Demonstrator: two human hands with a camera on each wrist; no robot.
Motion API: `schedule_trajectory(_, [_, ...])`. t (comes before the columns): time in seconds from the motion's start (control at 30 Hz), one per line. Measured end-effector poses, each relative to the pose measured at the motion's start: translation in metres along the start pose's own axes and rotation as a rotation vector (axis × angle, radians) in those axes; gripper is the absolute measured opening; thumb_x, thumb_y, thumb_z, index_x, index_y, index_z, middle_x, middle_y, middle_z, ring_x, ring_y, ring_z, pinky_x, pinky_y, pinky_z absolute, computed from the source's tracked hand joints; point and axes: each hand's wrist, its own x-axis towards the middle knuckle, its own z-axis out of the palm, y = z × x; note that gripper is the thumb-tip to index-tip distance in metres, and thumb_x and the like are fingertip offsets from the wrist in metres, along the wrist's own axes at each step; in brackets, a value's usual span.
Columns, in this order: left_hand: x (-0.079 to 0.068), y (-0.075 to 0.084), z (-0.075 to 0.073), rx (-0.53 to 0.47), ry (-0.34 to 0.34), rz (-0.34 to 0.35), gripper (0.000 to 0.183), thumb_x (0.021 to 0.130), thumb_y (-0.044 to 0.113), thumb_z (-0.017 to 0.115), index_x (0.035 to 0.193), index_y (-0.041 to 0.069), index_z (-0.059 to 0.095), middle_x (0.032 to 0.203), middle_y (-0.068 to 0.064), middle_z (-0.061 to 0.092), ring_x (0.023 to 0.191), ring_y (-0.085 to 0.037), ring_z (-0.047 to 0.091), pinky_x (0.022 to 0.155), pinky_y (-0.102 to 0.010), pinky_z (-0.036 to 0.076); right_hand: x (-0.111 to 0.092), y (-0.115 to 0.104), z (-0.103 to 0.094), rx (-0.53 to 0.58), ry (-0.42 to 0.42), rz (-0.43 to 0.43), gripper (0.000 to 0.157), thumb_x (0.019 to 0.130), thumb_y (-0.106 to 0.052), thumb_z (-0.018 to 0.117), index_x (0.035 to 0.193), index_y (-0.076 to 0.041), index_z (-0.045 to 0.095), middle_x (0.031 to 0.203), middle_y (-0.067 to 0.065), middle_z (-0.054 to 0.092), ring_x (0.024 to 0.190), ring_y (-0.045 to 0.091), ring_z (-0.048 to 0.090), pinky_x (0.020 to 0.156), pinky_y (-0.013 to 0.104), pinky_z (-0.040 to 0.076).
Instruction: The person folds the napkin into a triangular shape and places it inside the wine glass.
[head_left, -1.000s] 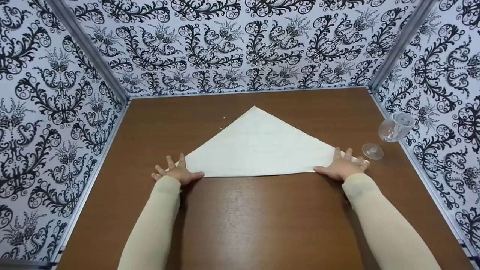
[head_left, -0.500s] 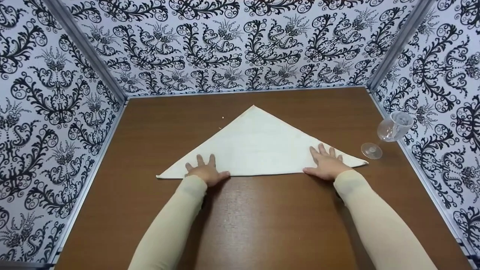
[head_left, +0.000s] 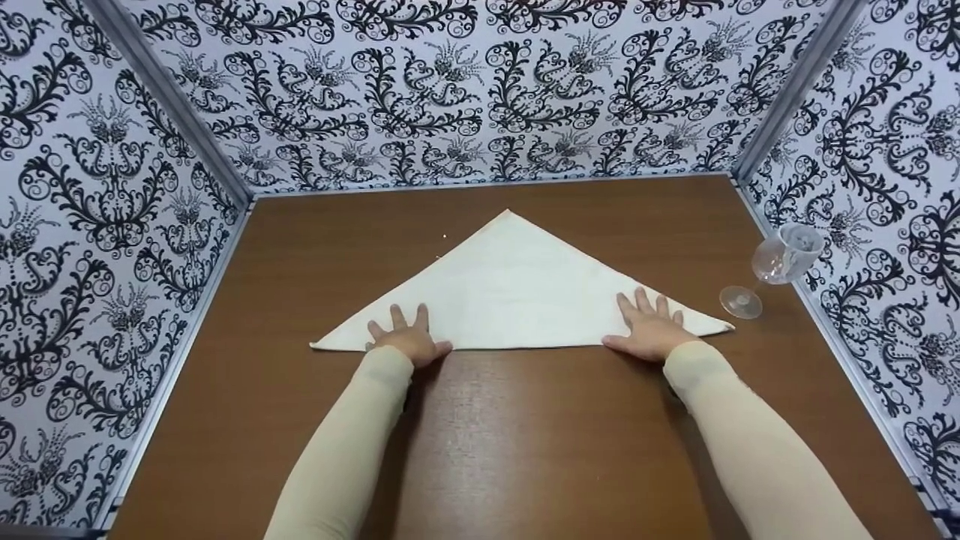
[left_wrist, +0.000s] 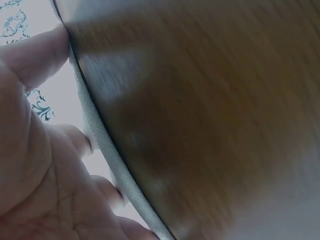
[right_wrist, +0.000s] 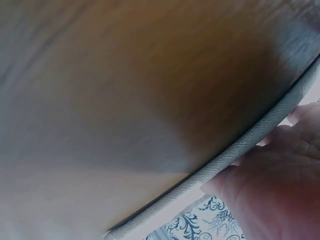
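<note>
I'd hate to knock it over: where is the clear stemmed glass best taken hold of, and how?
Probably by its clear stem, pinched by the bare right hand from the white triangular cloth's side: the stem is narrow, the upright glass stands near the black-patterned white wall.

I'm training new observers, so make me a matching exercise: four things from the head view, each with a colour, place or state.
Things:
1. cloth
2. glass
3. table
4. left hand

Descriptions:
A. brown
B. resting on the cloth
C. white, laid out as a triangle
D. transparent, with a stem

Pairs: 1-C, 2-D, 3-A, 4-B
</note>
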Motion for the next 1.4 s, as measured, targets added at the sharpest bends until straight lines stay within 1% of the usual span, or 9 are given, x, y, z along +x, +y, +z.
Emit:
schedule_trajectory(0.07, [0.004, -0.001, 0.001, 0.009, -0.003, 0.002, 0.101, 0.095, 0.073, 0.057, 0.171, 0.026, 0.012, 0.175, -0.027, -0.005, 0.152, -0.070, -0.005, 0.117, -0.082, 0.019, -0.001, -0.001, 0.000, 0.004, -0.001, 0.003, 0.106, 0.099, -0.070, 0.054, 0.170, -0.007, 0.006, 0.173, 0.030, -0.012, 0.154, 0.064, -0.016, 0.116, 0.084, -0.007])
schedule_trajectory(0.17, [-0.005, 0.004, -0.008, 0.008, -0.020, 0.000, 0.098, 0.097, 0.070, 0.056, 0.171, 0.026, 0.009, 0.175, -0.026, -0.009, 0.153, -0.068, -0.009, 0.118, -0.082, 0.017, -0.002, -0.002, 0.000, 0.004, -0.001, 0.013, 0.107, 0.098, -0.070, 0.054, 0.170, -0.007, 0.007, 0.173, 0.030, -0.011, 0.154, 0.064, -0.015, 0.116, 0.084, -0.005])
schedule_trajectory(0.27, [-0.006, 0.005, -0.012, 0.011, -0.019, 0.014, 0.096, 0.099, 0.068, 0.056, 0.171, 0.025, 0.009, 0.175, -0.026, -0.008, 0.154, -0.067, -0.008, 0.119, -0.081, 0.017, -0.004, -0.004, -0.001, 0.007, 0.001, 0.020, 0.107, 0.098, -0.071, 0.054, 0.170, -0.006, 0.007, 0.173, 0.031, -0.011, 0.154, 0.065, -0.014, 0.116, 0.084, -0.004])
schedule_trajectory(0.73, [0.021, -0.002, -0.016, 0.012, -0.024, 0.044, 0.099, 0.095, 0.070, 0.058, 0.171, 0.027, 0.011, 0.176, -0.024, -0.007, 0.154, -0.066, -0.009, 0.119, -0.082, 0.015, -0.003, -0.010, 0.004, 0.008, 0.026, 0.080, 0.107, 0.098, -0.071, 0.054, 0.169, -0.006, 0.009, 0.173, 0.031, -0.009, 0.154, 0.064, -0.012, 0.118, 0.083, 0.000])
schedule_trajectory(0.9, [0.018, -0.001, -0.026, -0.006, -0.032, 0.057, 0.097, 0.097, 0.066, 0.058, 0.171, 0.026, 0.010, 0.176, -0.023, -0.008, 0.155, -0.065, -0.010, 0.120, -0.081, 0.013, -0.004, -0.016, 0.003, -0.010, 0.030, 0.093, 0.106, 0.097, -0.071, 0.054, 0.169, -0.005, 0.010, 0.173, 0.032, -0.006, 0.155, 0.065, -0.008, 0.118, 0.083, 0.003])
schedule_trajectory(1.03, [0.009, 0.013, -0.030, 0.031, 0.051, 0.048, 0.089, 0.097, 0.055, 0.065, 0.169, 0.020, 0.026, 0.175, -0.026, 0.008, 0.157, -0.062, 0.007, 0.122, -0.077, 0.018, -0.004, -0.022, -0.001, -0.027, 0.017, 0.103, 0.105, 0.098, -0.069, 0.054, 0.169, -0.004, 0.011, 0.173, 0.033, -0.005, 0.154, 0.066, -0.006, 0.118, 0.084, 0.007])
schedule_trajectory(1.17, [0.006, 0.041, -0.021, 0.068, 0.135, 0.083, 0.075, 0.100, 0.039, 0.064, 0.164, 0.012, 0.037, 0.170, -0.028, 0.025, 0.154, -0.057, 0.026, 0.121, -0.072, 0.027, -0.001, -0.026, -0.005, -0.076, 0.007, 0.095, 0.103, 0.100, -0.065, 0.053, 0.167, 0.002, 0.014, 0.170, 0.038, 0.000, 0.152, 0.068, 0.000, 0.121, 0.079, 0.012])
schedule_trajectory(1.27, [0.004, 0.060, -0.009, 0.017, 0.114, 0.109, 0.079, 0.101, 0.045, 0.061, 0.166, 0.010, 0.032, 0.171, -0.030, 0.020, 0.154, -0.060, 0.022, 0.121, -0.072, 0.028, 0.002, -0.029, -0.008, -0.115, 0.017, 0.074, 0.099, 0.102, -0.062, 0.050, 0.165, 0.007, 0.018, 0.167, 0.043, 0.006, 0.151, 0.069, 0.010, 0.124, 0.073, 0.016])
schedule_trajectory(1.4, [0.001, 0.073, 0.003, 0.003, 0.091, 0.071, 0.096, 0.098, 0.065, 0.061, 0.169, 0.013, 0.023, 0.174, -0.029, 0.009, 0.157, -0.061, 0.010, 0.122, -0.073, 0.025, 0.004, -0.029, -0.009, -0.152, 0.039, 0.072, 0.094, 0.102, -0.059, 0.051, 0.163, 0.007, 0.023, 0.165, 0.044, 0.014, 0.146, 0.071, 0.021, 0.121, 0.073, 0.027])
